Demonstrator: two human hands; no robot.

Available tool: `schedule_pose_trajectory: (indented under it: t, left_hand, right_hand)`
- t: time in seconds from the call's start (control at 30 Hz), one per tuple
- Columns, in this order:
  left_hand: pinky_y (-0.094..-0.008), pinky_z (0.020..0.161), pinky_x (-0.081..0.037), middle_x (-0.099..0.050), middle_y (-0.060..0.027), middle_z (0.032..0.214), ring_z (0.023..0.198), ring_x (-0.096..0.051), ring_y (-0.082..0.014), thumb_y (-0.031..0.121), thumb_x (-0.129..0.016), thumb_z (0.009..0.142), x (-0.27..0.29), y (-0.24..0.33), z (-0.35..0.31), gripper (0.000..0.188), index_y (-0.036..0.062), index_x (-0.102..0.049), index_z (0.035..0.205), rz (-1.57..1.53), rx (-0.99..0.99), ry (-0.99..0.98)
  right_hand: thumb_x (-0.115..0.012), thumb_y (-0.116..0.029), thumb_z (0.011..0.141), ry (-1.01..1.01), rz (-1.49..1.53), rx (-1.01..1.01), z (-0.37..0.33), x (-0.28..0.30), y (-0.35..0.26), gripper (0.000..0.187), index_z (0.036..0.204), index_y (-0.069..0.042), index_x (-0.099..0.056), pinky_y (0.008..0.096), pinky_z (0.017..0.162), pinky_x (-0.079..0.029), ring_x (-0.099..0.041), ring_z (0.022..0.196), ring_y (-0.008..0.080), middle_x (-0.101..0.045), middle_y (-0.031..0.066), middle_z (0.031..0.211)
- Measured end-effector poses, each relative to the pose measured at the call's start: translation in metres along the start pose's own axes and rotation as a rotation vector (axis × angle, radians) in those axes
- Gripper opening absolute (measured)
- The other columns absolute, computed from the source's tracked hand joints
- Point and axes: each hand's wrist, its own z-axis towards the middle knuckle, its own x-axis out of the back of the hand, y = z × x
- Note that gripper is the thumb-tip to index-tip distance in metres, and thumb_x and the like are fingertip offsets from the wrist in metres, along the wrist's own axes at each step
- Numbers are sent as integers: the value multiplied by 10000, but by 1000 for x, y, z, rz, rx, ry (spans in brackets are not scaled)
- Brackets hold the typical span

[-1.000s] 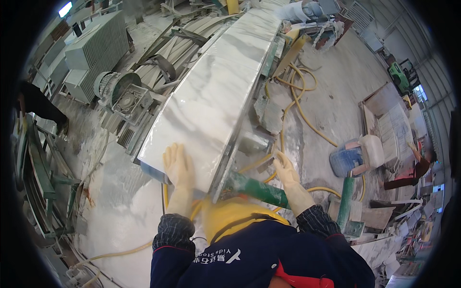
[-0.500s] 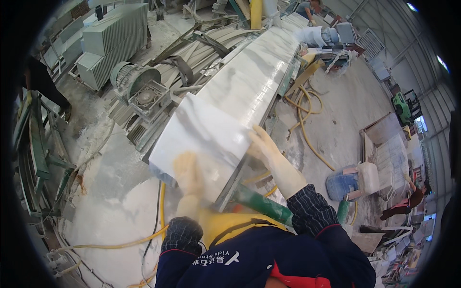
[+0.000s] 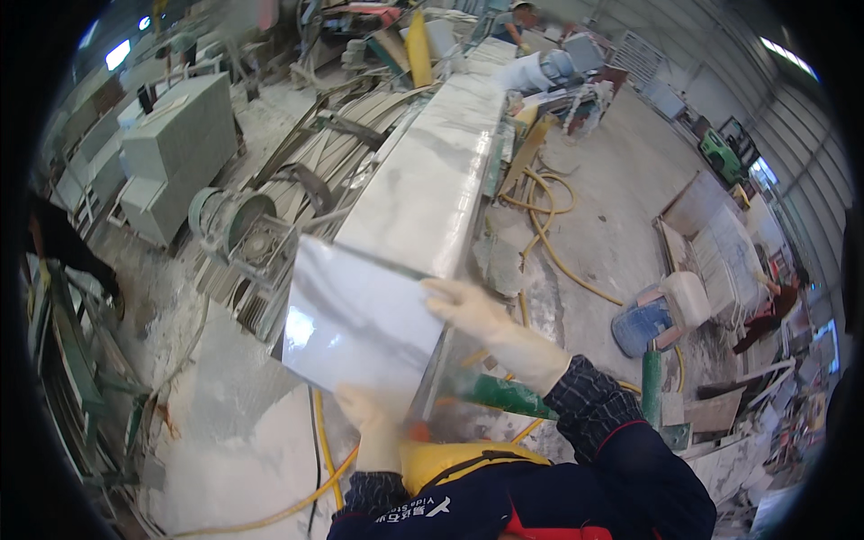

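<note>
Workshop floor [image 3: 621, 193]: pale and dusty, right of the grip, bearing a blue barrel [image 3: 641, 326].
Long bench [image 3: 418, 184]: stretches away beyond the grip, topped with white stone.
White slab [image 3: 360, 319]: between the gloved hands, tilted over the bench's near end.
Right hand [image 3: 468, 313]: grasping the far right corner.
Left hand [image 3: 367, 412]: touching the near edge; blur hides whether it is closed.
Hand spacing: probably shares weight and steadies the tilt.
Slab shift: half a second ago it lay flat, left palm on top.
</note>
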Motion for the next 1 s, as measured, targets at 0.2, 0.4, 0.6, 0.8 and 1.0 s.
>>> schedule_pose_trajectory:
  t: [0.2,0.4,0.6,0.8,1.0]
  left_hand:
    - [-496,1079,-426,-572,-179,1421,1263,-550,-340,424,-560,1040,21,-15,15,555,12,-528,1411,-171,60,-187]
    - [-473,1029,-455,-597,-173,1361,1202,-570,-327,407,-559,1041,34,9,-3,517,17,-553,1380,-257,140,-300]
    - [-449,978,-484,-621,-167,1301,1141,-590,-313,390,-558,1042,24,37,-50,480,22,-579,1349,-237,142,-343]
    - [-426,928,-513,-646,-161,1241,1080,-609,-300,373,-557,1043,-10,86,-145,445,26,-604,1319,-223,44,-431]
    - [-423,828,-543,-662,-134,1152,984,-616,-269,324,-556,1033,-69,147,-280,377,14,-643,1229,-153,-30,-710]
  right_hand:
    - [-601,-423,1027,-307,-228,104,-70,-14,-53,592,1552,-170,-497,382,1108,-500,-666,1250,311,-659,148,1412]
    - [-565,-369,1063,-360,-245,290,-119,-17,-26,669,1628,-108,-319,460,1001,-532,-666,1140,429,-668,274,1259]
    - [-483,-307,1107,-350,-172,143,-217,27,23,590,1620,-58,-333,397,1062,-495,-642,1222,386,-630,242,1398]
    - [-532,-290,1091,152,213,186,-364,74,89,560,1592,-72,-411,368,1012,-508,-656,1188,287,-700,181,1282]
    - [-651,-373,999,526,504,-139,-521,112,142,711,1614,-130,-388,359,1042,-490,-633,1248,242,-683,163,1354]
